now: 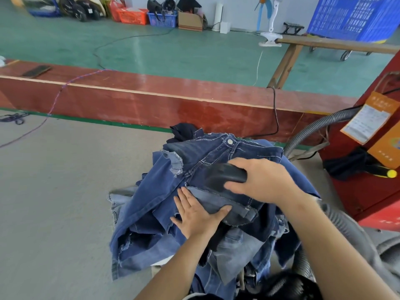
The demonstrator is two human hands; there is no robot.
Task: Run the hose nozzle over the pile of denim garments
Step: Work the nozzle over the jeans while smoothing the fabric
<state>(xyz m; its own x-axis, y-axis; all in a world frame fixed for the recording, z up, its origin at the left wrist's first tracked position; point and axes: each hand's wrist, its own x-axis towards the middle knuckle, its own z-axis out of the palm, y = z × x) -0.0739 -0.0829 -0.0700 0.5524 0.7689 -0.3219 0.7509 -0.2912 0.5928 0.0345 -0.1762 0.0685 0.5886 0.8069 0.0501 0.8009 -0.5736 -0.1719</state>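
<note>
The right hand (263,180) has its fingers wrapped round the black hose nozzle (225,176), which lies on the top pair of dark jeans on the pile of denim garments (194,202) on the grey counter (54,191). The left hand (195,215) presses flat, fingers straight, on a folded hem. The orange label (372,118) on the red machine (372,191) is too blurred to read.

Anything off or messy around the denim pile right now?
Nothing damaged or spilled. The denim pile is loosely heaped, with garments hanging over the edge. The right hand grips the black nozzle on the top jeans; the left hand presses flat on the fabric. A loose blue cord trails over the red board.
</note>
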